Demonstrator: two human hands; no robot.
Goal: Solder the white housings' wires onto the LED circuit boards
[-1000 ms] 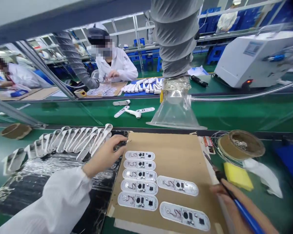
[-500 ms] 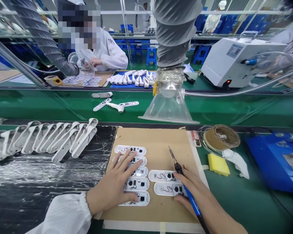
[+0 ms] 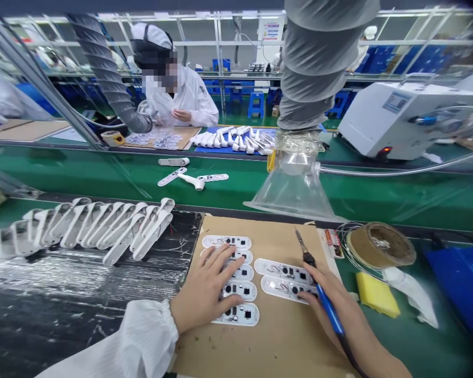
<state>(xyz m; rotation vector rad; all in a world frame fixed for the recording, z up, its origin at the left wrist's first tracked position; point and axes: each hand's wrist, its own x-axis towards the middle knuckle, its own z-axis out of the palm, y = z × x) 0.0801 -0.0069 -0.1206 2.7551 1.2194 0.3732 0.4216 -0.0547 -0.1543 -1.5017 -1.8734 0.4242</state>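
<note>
My left hand lies with fingers spread over a column of several white oblong circuit-board pieces, covering their left and middle parts. My right hand is closed around the blue handle of a soldering iron; its metal tip points up and away, above the cardboard. The fingers of that hand also touch the right ends of two similar board pieces with thin dark red wires, an upper one and a lower one. All these pieces lie flat on a brown cardboard sheet.
White curved housings stand in a row on black wrapped sheeting at left. A clear extraction hood hangs ahead. At right are a solder-wire spool, a yellow sponge and a blue device. A co-worker sits opposite.
The camera view has shifted, so everything sits further right in the picture. The two right-hand pieces now lie at a slight slant. Both hands stay at the same pieces.
</note>
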